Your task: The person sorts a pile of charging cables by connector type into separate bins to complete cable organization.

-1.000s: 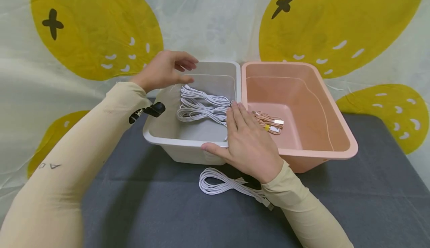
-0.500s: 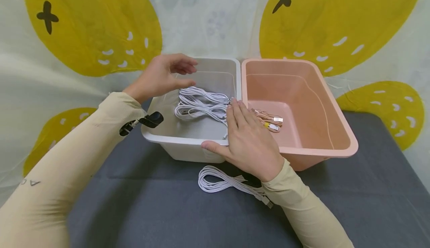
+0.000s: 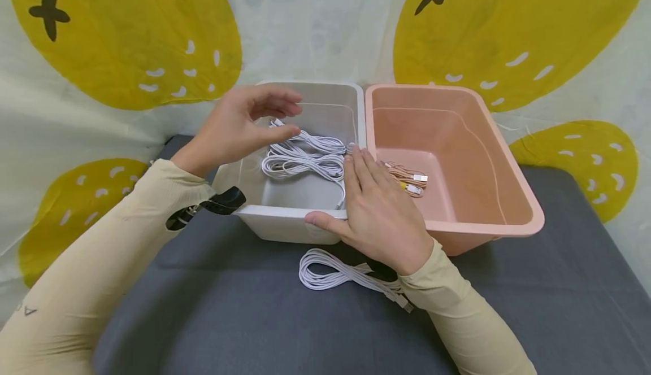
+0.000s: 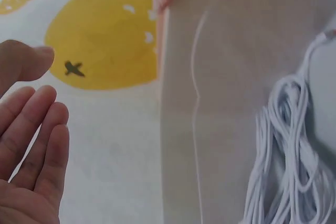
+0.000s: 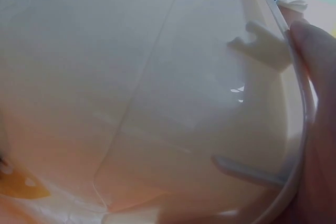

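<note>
Grey tabletop [image 3: 254, 318]: white bin [image 3: 285, 212] holds coiled white cables [image 3: 305, 157]; both hands relaxed, empty.

White bin [image 3: 285, 217] and pink bin [image 3: 488, 225] — smooth plastic with a soft sheen. Table cover [image 3: 254, 318] — matt grey cloth. Backdrop [image 3: 325, 30] is thin creased fabric; cables [image 3: 305, 160] look rubbery, smooth.

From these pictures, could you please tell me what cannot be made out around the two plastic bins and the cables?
- Head view: the right hand lies over both bin rims and hides part of the coiled white cable on the grey cloth.
- Head view: the pink cable's plugs are too small to identify.
- Right wrist view: only a blurred bin wall; no contents show.
- Left wrist view: the frame edge cuts off the left hand and the white cables in the white bin.
</note>
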